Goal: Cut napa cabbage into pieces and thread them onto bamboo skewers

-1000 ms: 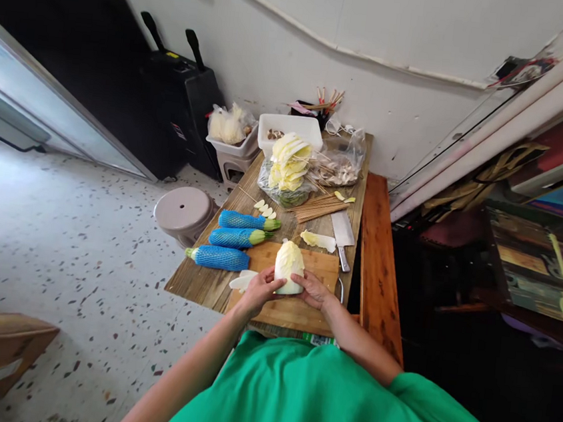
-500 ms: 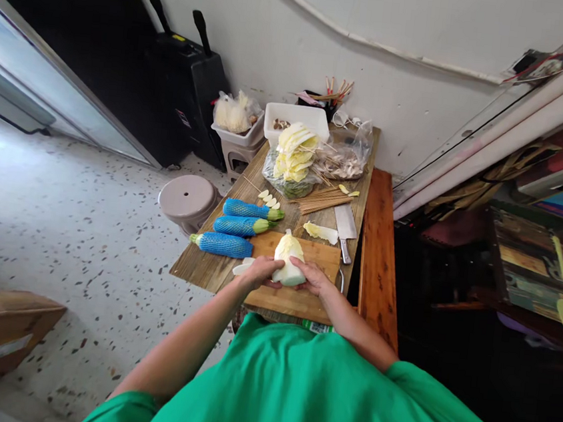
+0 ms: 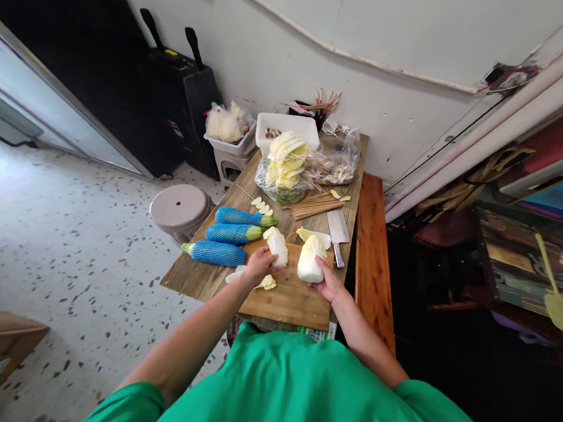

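Note:
Above the wooden cutting board [image 3: 296, 303], my left hand [image 3: 259, 266] holds a pale cabbage leaf [image 3: 276, 246] by its lower edge. My right hand [image 3: 327, 281] grips the napa cabbage [image 3: 311, 260] from its right side. Leaf and cabbage are apart. A small yellow leaf piece [image 3: 267, 283] lies on the board beside my left hand. Behind the cabbage rests another loose leaf [image 3: 315, 236], and next to it a cleaver [image 3: 338, 227] with its handle towards me. Three zucchini in blue foam nets [image 3: 217, 253] lie left of the board.
Farther back are wooden skewers [image 3: 312, 206], stacked cabbage leaves [image 3: 287, 160], a bag of mushrooms [image 3: 333, 168] and a white tub [image 3: 289, 126]. A stool [image 3: 180, 208] stands left of the table, a wooden bench [image 3: 375, 261] right of it.
My hands have moved apart. A leaf has come off the cabbage into my left hand, while the cabbage has shifted right in my right hand. A small yellow piece now shows on the board.

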A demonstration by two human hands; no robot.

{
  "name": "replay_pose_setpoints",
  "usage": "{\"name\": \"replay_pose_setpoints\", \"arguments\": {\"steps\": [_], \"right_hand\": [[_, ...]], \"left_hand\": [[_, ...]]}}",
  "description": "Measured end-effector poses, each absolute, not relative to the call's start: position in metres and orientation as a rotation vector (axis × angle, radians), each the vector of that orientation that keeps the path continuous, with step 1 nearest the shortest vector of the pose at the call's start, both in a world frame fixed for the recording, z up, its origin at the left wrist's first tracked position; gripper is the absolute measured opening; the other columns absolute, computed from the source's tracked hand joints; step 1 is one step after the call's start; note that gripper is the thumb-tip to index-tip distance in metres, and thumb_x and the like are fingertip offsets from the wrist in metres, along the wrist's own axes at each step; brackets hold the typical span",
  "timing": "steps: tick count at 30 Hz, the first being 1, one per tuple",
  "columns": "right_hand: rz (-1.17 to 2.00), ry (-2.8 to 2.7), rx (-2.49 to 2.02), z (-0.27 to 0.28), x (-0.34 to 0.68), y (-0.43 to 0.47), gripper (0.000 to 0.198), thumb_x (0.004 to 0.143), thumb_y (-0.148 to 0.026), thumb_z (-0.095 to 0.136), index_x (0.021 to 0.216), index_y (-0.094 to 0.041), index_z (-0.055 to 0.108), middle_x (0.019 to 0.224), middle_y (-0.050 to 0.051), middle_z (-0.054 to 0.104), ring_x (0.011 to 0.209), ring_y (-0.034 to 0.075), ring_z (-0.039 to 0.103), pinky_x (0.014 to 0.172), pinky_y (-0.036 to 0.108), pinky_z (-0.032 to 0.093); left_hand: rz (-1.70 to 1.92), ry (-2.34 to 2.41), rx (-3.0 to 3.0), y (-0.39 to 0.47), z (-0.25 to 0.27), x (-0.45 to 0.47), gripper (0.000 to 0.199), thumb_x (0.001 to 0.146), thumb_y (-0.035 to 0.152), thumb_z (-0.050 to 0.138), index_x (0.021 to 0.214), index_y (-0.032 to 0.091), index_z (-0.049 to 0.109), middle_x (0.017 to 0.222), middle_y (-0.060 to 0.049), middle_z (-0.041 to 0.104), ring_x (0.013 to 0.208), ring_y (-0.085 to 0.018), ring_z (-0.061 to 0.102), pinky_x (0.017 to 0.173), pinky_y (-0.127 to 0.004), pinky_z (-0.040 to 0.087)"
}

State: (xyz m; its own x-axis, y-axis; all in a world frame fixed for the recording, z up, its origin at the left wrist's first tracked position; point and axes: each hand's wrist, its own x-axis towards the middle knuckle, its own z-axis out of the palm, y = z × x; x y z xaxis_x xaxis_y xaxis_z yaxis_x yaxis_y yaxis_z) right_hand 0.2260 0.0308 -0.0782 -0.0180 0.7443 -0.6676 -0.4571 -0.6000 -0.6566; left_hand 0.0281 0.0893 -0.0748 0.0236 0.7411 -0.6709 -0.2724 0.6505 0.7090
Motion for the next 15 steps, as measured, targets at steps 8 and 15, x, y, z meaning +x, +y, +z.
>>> {"name": "replay_pose_setpoints", "arguments": {"steps": [8, 15], "right_hand": [[1.714, -0.351, -1.326, -0.069, 0.228, 0.031, 0.046, 0.068, -0.050, 0.065, 0.100, -0.018, 0.058, 0.079, 0.005, 0.067, 0.062, 0.017, 0.060, 0.043, 0.025, 0.043], [1.623, -0.396, -1.424, -0.076, 0.244, 0.021, 0.050, 0.068, -0.055, 0.062, 0.102, -0.017, 0.057, 0.085, 0.008, 0.068, 0.066, 0.019, 0.062, 0.044, 0.025, 0.043]], "left_hand": [[0.786, 1.242, 0.513, 0.081, -0.081, 0.048, 0.052, 0.065, 0.017, 0.071, 0.110, 0.019, 0.047, 0.073, 0.001, 0.059, 0.063, -0.010, 0.058, 0.061, -0.028, 0.054], [0.674, 1.265, 0.672, 0.059, -0.089, 0.072, 0.077, 0.064, 0.014, 0.069, 0.131, 0.019, 0.031, 0.094, -0.007, 0.062, 0.080, -0.018, 0.063, 0.071, -0.034, 0.051]]}}
